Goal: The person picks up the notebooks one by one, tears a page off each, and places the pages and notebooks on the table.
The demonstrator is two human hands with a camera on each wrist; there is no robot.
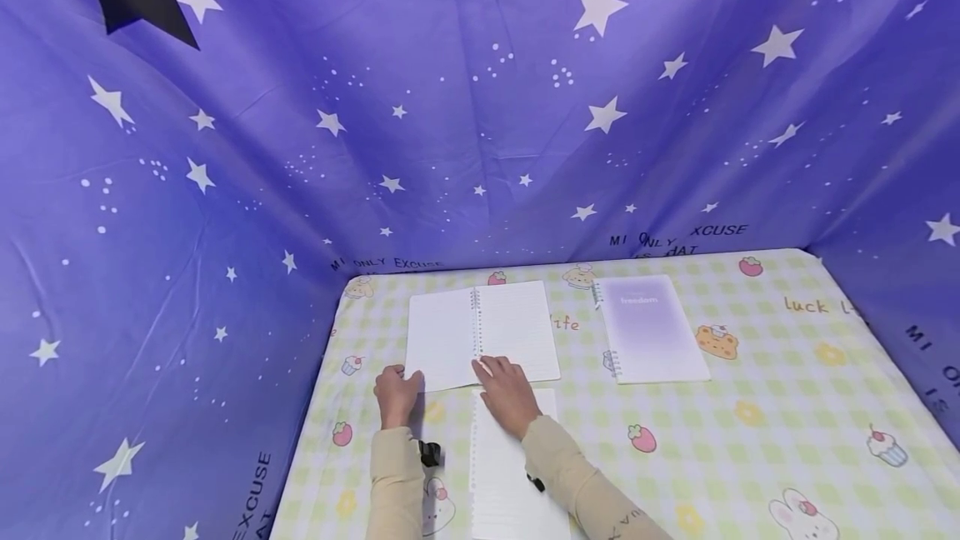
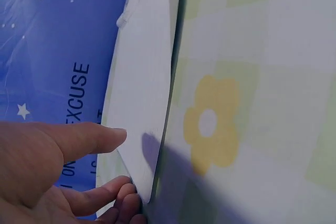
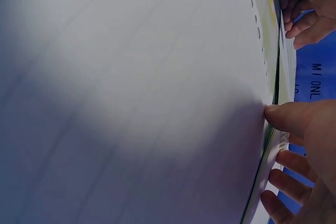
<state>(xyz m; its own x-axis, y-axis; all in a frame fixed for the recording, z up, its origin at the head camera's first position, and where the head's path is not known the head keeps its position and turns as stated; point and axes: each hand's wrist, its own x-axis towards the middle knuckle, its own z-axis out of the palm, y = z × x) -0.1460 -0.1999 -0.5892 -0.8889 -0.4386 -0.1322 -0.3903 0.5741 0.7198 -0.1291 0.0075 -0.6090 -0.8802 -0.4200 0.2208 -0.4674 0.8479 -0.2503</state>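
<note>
A spiral notebook [image 1: 441, 332] lies open on the tablecloth, showing pale pages on both sides of its rings. My left hand [image 1: 397, 397] is at its near left corner; in the left wrist view the thumb [image 2: 107, 139] reaches over the page while the other fingers lie bent along the edge. At the foot of the ring spine, my right hand [image 1: 512, 394] rests with fingers spread on the notebook. A loose lined sheet [image 1: 517, 473] with a punched edge lies below, partly under the right forearm. In the right wrist view the right thumb [image 3: 286, 116] is right at the sheet's edge.
To the right lies a closed purple spiral notebook [image 1: 652, 340] marked "freedom". A green checked tablecloth [image 1: 772, 457] with cartoon prints covers the table. Blue star-patterned cloth [image 1: 450, 107] hangs around the back and sides. Each wrist wears a small black device.
</note>
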